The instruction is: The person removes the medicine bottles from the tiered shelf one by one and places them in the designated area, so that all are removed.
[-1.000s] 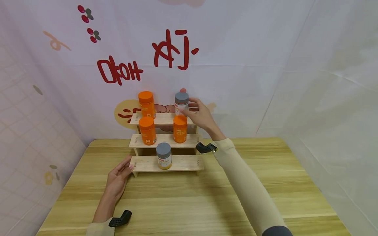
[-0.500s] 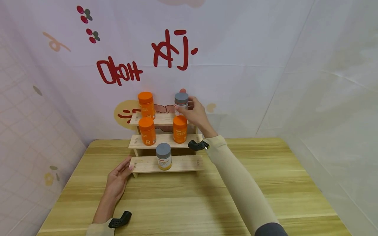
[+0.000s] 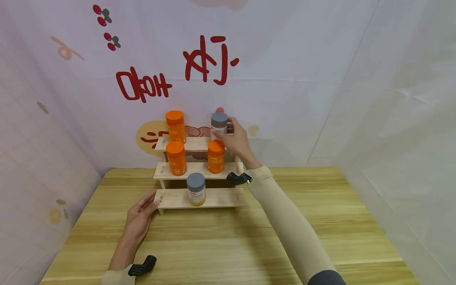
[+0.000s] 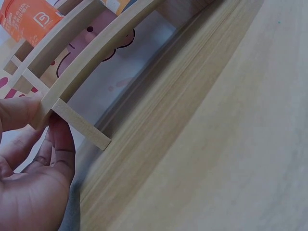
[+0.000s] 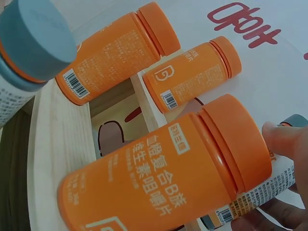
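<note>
On the top step of a three-tier pale wooden rack (image 3: 192, 144), right hand (image 3: 238, 140) curled around a grey-capped white plastic bottle (image 3: 219, 124). Likely light, rigid, smooth-walled; best gripped round the body below the cap. Left hand (image 3: 139, 218) flat, fingertips against the lowest step. Underneath, a wood-grain table (image 3: 228, 245); behind, a white printed backdrop (image 3: 285, 79).
</note>
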The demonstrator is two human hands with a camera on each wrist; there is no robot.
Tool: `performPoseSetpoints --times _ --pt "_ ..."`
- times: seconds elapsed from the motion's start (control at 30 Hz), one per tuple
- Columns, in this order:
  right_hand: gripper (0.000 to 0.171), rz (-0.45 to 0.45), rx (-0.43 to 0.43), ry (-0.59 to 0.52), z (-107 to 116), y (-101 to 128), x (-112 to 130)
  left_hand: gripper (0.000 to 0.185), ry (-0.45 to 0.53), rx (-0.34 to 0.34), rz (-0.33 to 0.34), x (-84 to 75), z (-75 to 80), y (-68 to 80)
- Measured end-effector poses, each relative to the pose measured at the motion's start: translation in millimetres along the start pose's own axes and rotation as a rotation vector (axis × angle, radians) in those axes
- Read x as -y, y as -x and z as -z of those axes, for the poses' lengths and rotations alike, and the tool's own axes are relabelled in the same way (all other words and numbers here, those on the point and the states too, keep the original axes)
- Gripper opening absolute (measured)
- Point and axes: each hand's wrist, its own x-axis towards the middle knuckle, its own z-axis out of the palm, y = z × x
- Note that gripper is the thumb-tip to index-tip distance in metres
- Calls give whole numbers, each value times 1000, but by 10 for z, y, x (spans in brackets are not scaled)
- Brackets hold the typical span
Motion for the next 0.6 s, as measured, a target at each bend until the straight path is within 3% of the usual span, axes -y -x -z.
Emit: performPoseSetpoints --times 0.33,0.6 --pt "64 76 0 -16 109 91 -101 66 11 -2 -27 11 10 -10" --pt "58 93 -7 -38 238 198 -183 67 12 10 -6 5 15 -10"
